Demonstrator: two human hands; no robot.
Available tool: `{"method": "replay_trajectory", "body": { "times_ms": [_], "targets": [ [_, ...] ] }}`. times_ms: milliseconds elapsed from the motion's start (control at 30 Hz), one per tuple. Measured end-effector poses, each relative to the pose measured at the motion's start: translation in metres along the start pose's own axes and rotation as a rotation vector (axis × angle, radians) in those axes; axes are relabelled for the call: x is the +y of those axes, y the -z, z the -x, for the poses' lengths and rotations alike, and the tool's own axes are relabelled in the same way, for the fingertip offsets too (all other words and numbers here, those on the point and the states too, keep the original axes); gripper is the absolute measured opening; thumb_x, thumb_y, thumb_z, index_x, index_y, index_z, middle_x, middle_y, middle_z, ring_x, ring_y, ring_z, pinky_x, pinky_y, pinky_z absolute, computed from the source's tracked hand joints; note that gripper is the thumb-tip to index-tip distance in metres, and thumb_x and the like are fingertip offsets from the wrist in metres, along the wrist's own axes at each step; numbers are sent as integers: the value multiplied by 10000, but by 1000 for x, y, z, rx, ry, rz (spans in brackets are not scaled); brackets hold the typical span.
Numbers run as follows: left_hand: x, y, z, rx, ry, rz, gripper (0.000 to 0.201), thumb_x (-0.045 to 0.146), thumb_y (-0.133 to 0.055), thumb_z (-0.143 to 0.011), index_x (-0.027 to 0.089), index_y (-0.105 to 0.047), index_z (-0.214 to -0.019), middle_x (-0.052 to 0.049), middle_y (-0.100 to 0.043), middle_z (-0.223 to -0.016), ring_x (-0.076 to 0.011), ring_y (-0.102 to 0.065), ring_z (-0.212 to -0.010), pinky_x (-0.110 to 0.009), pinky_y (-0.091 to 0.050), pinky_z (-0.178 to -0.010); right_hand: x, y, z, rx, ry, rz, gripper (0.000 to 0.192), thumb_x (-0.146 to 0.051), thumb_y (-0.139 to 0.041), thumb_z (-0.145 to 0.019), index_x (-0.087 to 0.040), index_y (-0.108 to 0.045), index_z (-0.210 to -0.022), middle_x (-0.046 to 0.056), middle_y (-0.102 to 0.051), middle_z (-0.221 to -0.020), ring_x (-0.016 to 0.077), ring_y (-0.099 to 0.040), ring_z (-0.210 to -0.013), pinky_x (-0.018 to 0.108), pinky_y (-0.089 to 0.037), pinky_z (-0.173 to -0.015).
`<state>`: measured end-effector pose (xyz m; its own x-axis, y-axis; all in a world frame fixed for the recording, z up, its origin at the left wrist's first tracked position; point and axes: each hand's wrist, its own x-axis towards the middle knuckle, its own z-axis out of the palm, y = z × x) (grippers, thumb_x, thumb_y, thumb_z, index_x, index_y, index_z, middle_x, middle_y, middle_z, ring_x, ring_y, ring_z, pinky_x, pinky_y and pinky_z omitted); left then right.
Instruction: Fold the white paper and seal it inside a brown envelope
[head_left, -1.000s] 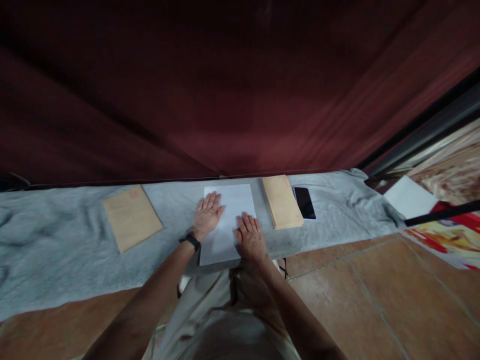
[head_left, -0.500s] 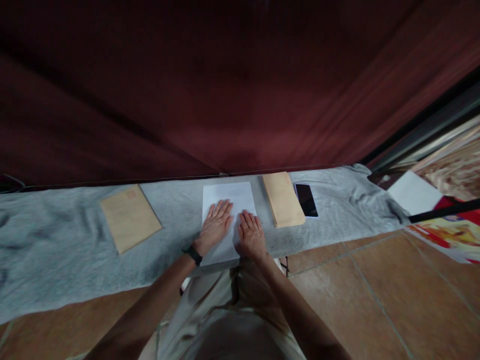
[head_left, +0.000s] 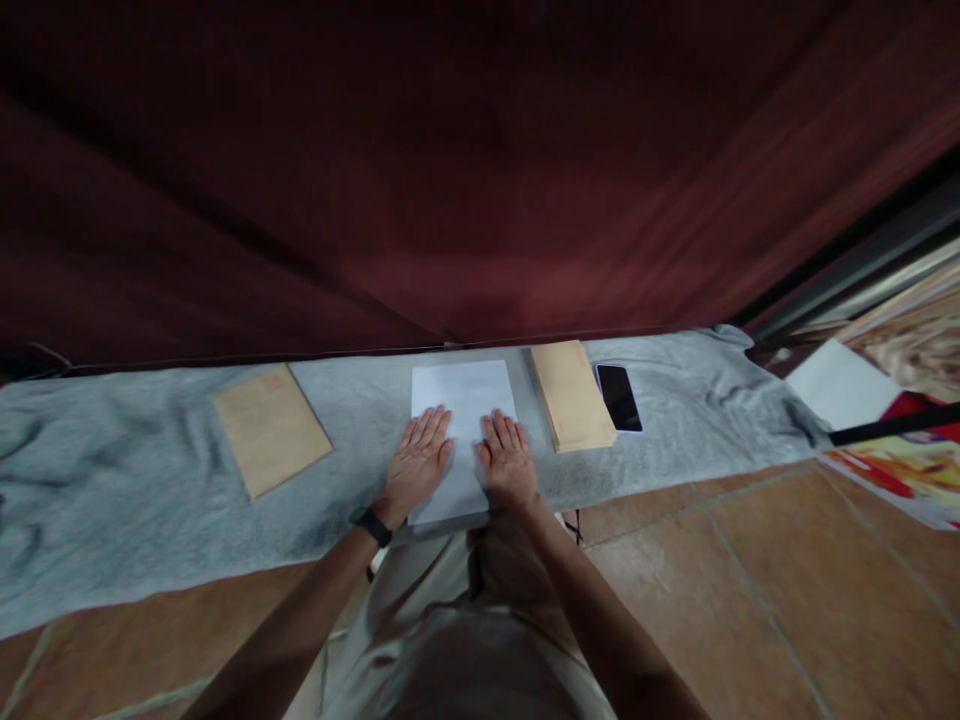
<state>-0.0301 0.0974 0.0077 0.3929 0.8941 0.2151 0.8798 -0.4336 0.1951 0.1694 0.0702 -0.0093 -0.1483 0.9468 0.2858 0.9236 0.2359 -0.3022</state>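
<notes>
Head view: at the middle of the frame, a white sheet of paper lies on a grey cloth that runs across the frame. The left hand rests flat on the sheet's left edge with fingers spread, pinching nothing; a dark band circles its wrist. The right hand lies flat on the right edge, fingers together, hiding the sheet's lower right corner. Left of centre lies a brown envelope, its print too dim to read. Right of the sheet sits a stack of brown envelopes, then a dark phone.
</notes>
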Motion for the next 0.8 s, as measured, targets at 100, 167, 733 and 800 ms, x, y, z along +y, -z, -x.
{"method": "replay_trajectory", "body": {
  "times_ms": [100, 167, 733, 800],
  "targets": [
    [-10, 3, 16, 17, 35, 0, 595, 376, -296, -1049, 123, -402, -1578, -128, -414, -1620, -275, -322, -1539, -499, -252, -1265, 9, 6, 13, 8, -13, 38, 550, -361, -417, -1071, -125, -407, -1568, 163, -406, -1617, 305, -381, -1497, 494, -311, -1224],
    [-18, 6, 29, 21, 61, -12, 597, 382, -294, -1049, 113, -419, -1567, -141, -426, -1611, -288, -347, -1526, -511, -264, -1257, 13, 10, 23, 13, -22, 67, 548, -358, -414, -1074, -123, -404, -1569, 164, -413, -1612, 304, -389, -1493, 489, -320, -1222],
    [-8, 38, 87, -154, -229, 18, 542, 313, -576, -941, 227, -544, -1475, -107, -513, -1559, -270, -462, -1460, -512, -292, -1246, 31, 38, 78, -5, 117, -23, 571, -353, -450, -1069, -146, -339, -1590, 173, -380, -1629, 302, -331, -1530, 544, -348, -1231],
    [-7, 36, 86, -139, -229, 28, 507, 263, -556, -936, 228, -579, -1441, -101, -555, -1524, -252, -498, -1433, -480, -333, -1233, 33, 39, 79, -20, 134, -20, 572, -359, -454, -1065, -136, -354, -1582, 184, -389, -1621, 306, -332, -1528, 546, -350, -1229]
  ]
}}
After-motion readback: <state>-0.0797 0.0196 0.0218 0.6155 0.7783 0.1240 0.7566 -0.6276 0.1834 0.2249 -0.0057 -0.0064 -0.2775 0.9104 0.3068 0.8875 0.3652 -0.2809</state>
